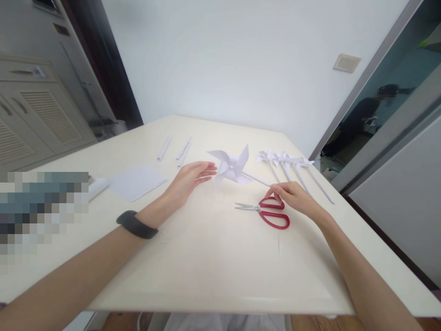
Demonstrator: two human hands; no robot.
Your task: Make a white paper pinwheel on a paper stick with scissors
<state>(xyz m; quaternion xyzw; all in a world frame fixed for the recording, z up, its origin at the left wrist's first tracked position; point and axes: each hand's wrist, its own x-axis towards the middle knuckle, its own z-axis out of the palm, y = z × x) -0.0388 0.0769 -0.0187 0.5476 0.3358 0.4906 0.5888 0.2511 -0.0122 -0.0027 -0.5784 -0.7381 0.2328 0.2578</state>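
A cream-white rectangular table (206,257) is seen against a plain pale wall, with grey louvred cabinets off to one side.

The left hand (188,180) is stretched out flat and open, its fingertips (211,169) reaching to the edge of a white folded-paper pinwheel (231,166); whether they actually touch a blade cannot be told. A dark band (136,224) is worn on that wrist. The right hand (292,195) is loosely curled, nothing clamped in it, with its fingertips at the pinwheel's thin white stick (255,179), which runs from the pinwheel toward that hand.

Red-handled steel scissors (267,212) are laid closed just in front of the pinwheel, their handles partly covered by the right hand. Behind that hand, a row of smaller white paper pinwheels on sticks (292,168) is laid side by side. Beyond the left hand from the pinwheel, white paper sheets (136,182) lie flat, and narrow rolled paper strips (174,149) lie farther back.

A blurred patch hides the table's near corner on that side. A person is dimly seen through the doorway.
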